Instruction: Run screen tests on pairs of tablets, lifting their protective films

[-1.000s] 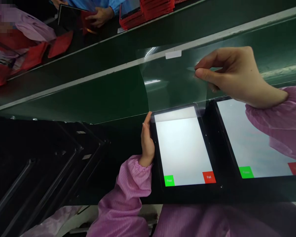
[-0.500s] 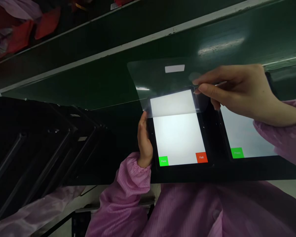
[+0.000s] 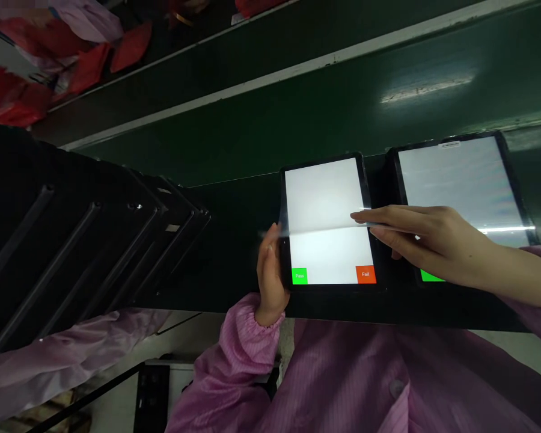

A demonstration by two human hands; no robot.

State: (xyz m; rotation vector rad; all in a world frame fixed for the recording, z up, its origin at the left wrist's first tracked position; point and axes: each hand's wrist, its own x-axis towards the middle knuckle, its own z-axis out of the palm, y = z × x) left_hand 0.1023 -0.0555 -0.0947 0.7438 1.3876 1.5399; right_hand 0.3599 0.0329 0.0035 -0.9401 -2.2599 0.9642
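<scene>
1. At the fingers of the right hand [image 3: 442, 243] we see a closed pinch: index finger above, thumb below, over the right edge of the lit tablet [image 3: 327, 192], with the clear sheet [image 3: 320, 230] between them.
2. We see the left hand [image 3: 272, 276] upright against the lit tablet's left edge, its fingers together and slightly bent. We cannot tell whether they grip that edge or only rest on it.
3. The clear sheet shows nearly edge-on, as a thin line crossing the lit tablet below mid-height and reaching the left fingertips. We cannot tell whether it touches the screen.
4. The lit tablet lies between our two hands, its screen white, with a green "Pass" box [image 3: 299, 276] at its lower left corner and a red "Fail" box [image 3: 366, 274] at its lower right.
5. Just right of the lit tablet we see a second tablet [image 3: 455, 174], partly hidden by the right hand, with a pale label [image 3: 449, 144] at its top edge.
6. Left of the lit tablet, well apart, we see a row of black panels [image 3: 94, 252] leaning together.
7. Beyond the lit tablet runs the green bench [image 3: 275, 135]; far to its upper left lie red pouches [image 3: 131, 47].
</scene>
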